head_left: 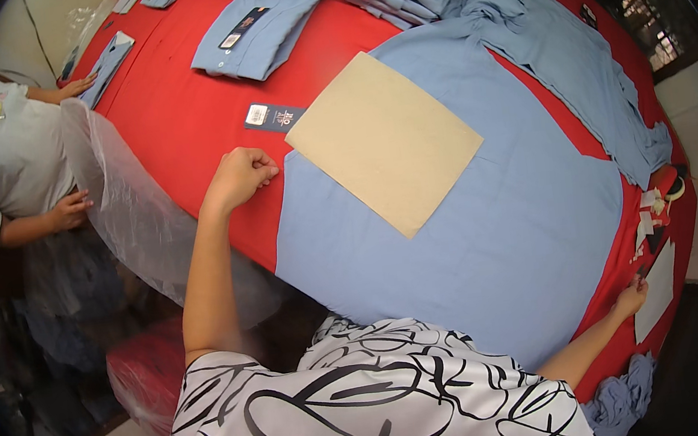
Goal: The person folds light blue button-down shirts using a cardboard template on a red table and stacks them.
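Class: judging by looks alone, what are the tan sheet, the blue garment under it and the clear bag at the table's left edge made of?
Tan sheet: probably card or stiff paper, matte, flat, with crisp edges. Blue garment: woven cloth, matte, with soft creases. Clear bag: thin plastic film, glossy, see-through and crinkled.

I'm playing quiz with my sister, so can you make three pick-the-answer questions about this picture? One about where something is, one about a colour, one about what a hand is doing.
1. Where does the tan cardboard sheet lie?
A. on the spread blue shirt
B. on the floor
C. in the plastic bag

2. What colour is the table cover?
A. green
B. red
C. yellow

3. How is the left hand?
A. flat and open
B. holding scissors
C. curled in a loose fist at the shirt's edge

Answers: 1 A, the sheet rests on the shirt's upper part. 2 B, red shows all round the shirts. 3 C, the fingers are folded in beside the blue cloth.
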Available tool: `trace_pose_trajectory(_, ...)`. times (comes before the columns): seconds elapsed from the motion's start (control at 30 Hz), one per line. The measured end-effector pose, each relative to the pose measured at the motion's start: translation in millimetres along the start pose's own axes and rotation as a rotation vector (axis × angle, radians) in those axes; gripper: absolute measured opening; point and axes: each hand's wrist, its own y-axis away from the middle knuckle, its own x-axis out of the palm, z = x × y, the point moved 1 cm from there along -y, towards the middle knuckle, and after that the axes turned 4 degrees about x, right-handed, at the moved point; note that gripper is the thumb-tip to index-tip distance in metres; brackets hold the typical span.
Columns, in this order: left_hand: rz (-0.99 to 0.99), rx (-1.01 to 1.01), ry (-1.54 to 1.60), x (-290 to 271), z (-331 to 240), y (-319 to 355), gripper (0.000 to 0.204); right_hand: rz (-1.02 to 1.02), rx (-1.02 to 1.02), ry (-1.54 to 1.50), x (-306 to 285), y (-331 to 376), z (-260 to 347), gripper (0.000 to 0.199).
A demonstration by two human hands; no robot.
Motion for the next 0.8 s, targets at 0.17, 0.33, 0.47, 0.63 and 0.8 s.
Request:
trace_pose_trajectory(0.17,-0.127,0.086,-0.011,4,13,4,0.012,0.528,-0.235,-0.635,42,149,172,0.04)
trace_pose_trajectory(0.33,0.03,-0.065,-0.173,1,8,32,0.031,1.226,-0.532,-0.417,92,340,285,0.04)
trace_pose_trajectory(0.47,-0.005,-0.203,-0.445,-13,-8,56,0.049,1.143,-0.908,-0.205,129,407,321,0.045)
trace_pose_trajectory(0.63,-0.372,0.126,-0.185,34,6,25,0.042,0.904,-1.075,0.153,186,414,359,0.065)
trace_pose_trajectory(0.8,-0.376,-0.016,-0.044,45,-8,-7,0.027,0.937,-1.081,0.219,207,404,371,0.067)
